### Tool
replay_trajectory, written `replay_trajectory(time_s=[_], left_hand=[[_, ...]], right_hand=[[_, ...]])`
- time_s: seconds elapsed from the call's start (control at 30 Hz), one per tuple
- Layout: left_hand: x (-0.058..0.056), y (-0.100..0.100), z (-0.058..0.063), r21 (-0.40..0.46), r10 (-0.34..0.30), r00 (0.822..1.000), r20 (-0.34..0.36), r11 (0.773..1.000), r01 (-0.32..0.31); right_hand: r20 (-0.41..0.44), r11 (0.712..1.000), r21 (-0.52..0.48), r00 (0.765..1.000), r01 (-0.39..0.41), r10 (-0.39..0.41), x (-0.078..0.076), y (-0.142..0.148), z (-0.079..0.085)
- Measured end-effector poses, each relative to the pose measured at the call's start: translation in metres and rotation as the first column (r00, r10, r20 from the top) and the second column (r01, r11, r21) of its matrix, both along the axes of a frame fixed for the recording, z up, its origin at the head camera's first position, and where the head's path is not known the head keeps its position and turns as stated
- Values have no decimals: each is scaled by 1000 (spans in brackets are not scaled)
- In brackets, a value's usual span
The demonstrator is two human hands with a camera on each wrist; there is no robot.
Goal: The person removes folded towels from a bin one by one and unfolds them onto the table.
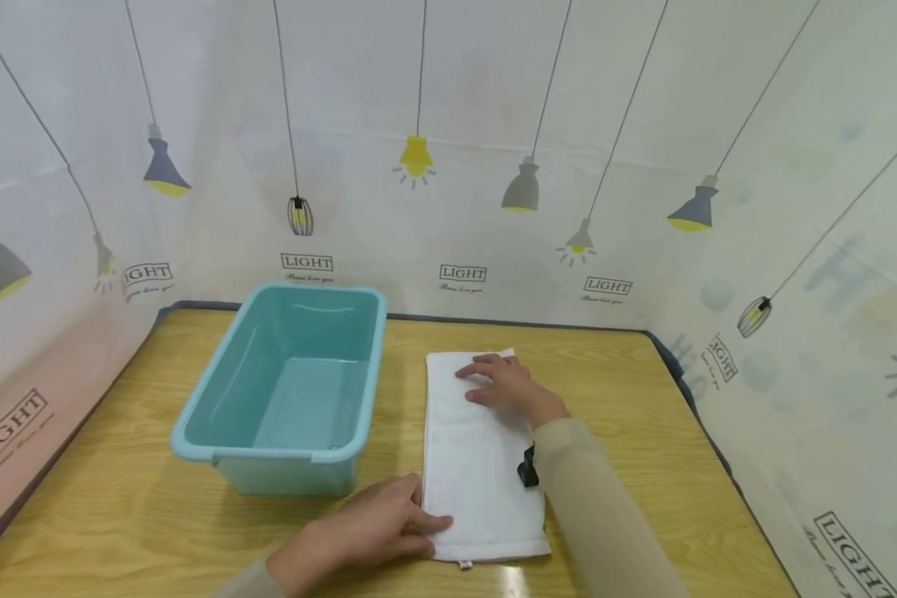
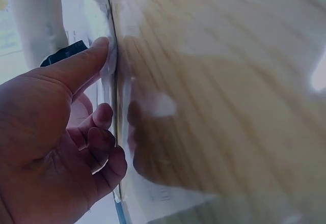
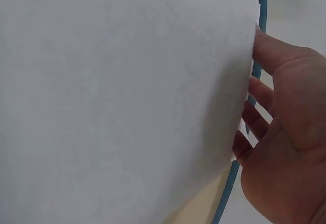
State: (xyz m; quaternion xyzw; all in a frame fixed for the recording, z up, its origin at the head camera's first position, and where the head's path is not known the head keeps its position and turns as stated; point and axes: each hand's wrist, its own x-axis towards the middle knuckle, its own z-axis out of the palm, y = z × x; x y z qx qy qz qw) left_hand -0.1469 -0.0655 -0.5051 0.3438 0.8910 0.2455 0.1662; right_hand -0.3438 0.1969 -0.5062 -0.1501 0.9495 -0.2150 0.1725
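Observation:
A white towel (image 1: 471, 465), folded into a long strip, lies flat on the wooden table with a small tag at its near edge. At its near left corner is my left hand (image 1: 377, 519), the thumb over the towel's edge. In the left wrist view, that hand's fingers (image 2: 104, 114) bend loosely beside the edge. My right hand (image 1: 504, 384) rests on the towel's far part with its fingers spread. The right wrist view shows the white cloth (image 3: 117, 91) filling most of the picture, with the right fingertips touching it.
A light teal plastic bin (image 1: 310, 407) stands on the table left of the towel, and nothing shows inside it. A black device (image 1: 527, 468) sits at my right wrist. Pale sheets printed with lamps (image 1: 463, 241) surround the table (image 1: 613, 399) at the back and sides.

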Motion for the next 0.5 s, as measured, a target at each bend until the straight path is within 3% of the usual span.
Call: replay_trajectory(time_s=[0.33, 0.5], left_hand=[[0, -2, 2, 5, -3, 1000, 7, 1000, 3], [0, -3, 2, 12, 9, 999, 49, 1000, -9]], right_hand=[[-27, 1000, 4, 1000, 10, -10, 3, -5, 3], [-44, 996, -82, 999, -20, 16, 8, 0, 8]])
